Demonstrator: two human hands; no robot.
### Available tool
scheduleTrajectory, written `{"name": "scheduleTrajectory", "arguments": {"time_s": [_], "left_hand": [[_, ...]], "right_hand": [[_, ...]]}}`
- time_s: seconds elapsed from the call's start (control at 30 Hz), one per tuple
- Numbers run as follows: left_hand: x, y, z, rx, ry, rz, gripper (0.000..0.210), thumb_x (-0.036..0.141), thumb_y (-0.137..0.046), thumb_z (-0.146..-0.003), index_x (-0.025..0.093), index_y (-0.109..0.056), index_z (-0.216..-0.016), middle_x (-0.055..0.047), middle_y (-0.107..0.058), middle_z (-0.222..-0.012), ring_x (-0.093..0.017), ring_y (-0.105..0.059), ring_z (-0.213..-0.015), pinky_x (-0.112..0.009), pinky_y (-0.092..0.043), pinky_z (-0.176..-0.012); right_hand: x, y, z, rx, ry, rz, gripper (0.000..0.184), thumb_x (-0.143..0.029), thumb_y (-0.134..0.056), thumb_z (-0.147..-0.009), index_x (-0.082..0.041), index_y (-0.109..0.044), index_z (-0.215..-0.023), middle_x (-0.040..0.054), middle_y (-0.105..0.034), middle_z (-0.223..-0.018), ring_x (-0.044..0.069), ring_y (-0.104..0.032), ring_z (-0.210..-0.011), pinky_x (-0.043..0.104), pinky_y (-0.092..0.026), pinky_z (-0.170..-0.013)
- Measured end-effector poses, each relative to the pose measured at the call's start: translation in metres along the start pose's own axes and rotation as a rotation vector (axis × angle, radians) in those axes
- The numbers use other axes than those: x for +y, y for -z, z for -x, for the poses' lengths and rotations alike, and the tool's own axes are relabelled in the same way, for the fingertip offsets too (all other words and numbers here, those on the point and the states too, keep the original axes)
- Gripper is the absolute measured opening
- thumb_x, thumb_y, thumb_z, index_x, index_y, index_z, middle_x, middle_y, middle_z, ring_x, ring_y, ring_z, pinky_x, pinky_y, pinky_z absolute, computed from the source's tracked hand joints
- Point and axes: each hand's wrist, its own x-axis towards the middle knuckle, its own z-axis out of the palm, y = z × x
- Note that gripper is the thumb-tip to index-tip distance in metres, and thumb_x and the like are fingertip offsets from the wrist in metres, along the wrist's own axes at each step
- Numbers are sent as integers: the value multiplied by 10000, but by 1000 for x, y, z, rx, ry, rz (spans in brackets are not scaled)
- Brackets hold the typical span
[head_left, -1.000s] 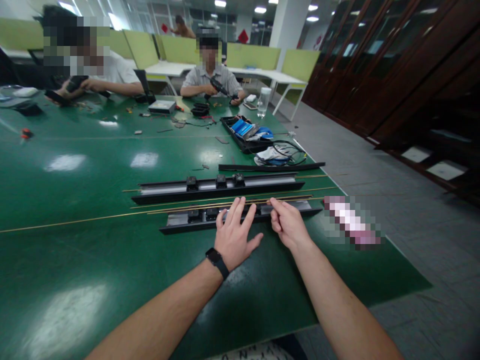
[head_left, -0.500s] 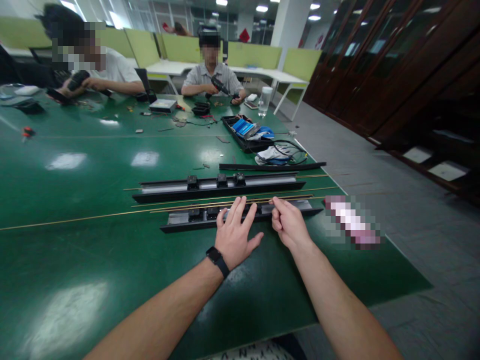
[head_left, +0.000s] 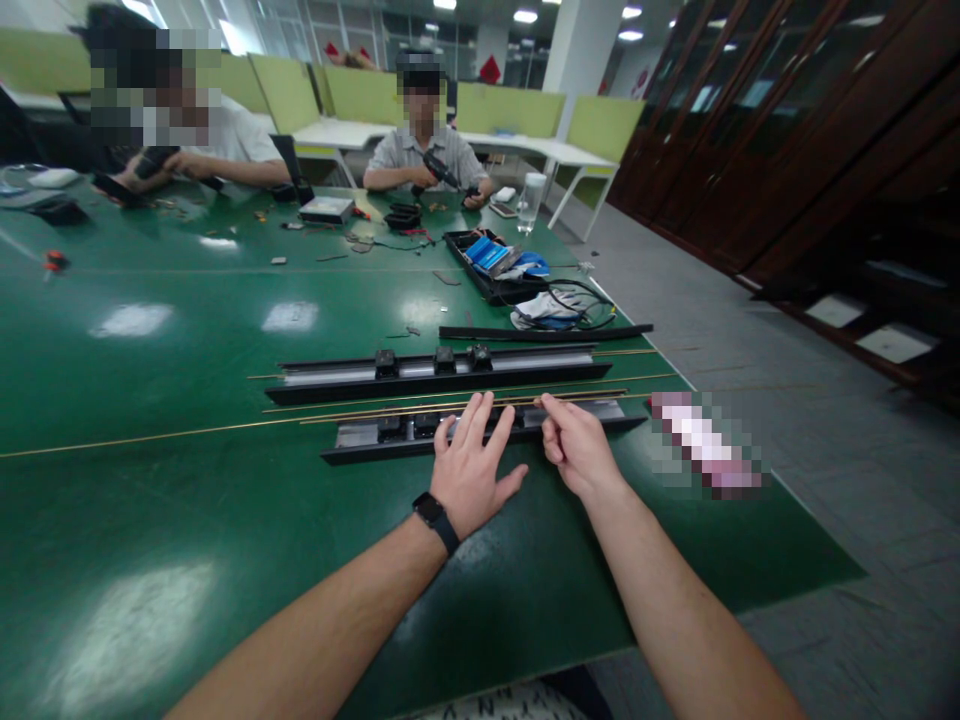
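Observation:
Across the near black rail (head_left: 480, 440), which holds small black blocks (head_left: 390, 425), lie several thin brass rods (head_left: 405, 409). My left hand (head_left: 471, 470) is open over this rail, fingers spread, fingertips at the rods; it covers part of the rail. Just to its right, my right hand (head_left: 577, 442) is closed, its index finger and thumb at the rods near the rail's far edge. It seems to pinch one thin brass rod, though the contact is partly hidden. Beyond the rods lies a second black rail (head_left: 510, 375) with similar blocks.
A black strip (head_left: 555, 332) and a black tray (head_left: 469, 262) holding blue items lie farther off. Right of my hands is a blurred pink object (head_left: 705, 445) near the table edge. Across the green table (head_left: 187, 520), two people handle dark tools; a clear cup (head_left: 530, 205) stands there.
My right fingertips have shifted very slightly to the left along the rods. My left hand and the rails look the same.

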Motion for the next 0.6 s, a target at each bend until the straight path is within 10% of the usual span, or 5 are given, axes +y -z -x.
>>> {"name": "scheduleTrajectory", "arguments": {"time_s": [0.6], "left_hand": [[0,1,-1,-10,-1,-2,727,559,-584,-873,267,-401,-1513,-112,-279,-1634,-300,-265,-1507,-496,-241,-1152]], "right_hand": [[-1,-1,1,24,-15,-62,325,-422,-805,-744,-167,-631,-848,-75,-485,-457,39,-339,-271,154,-202,-274]]}}
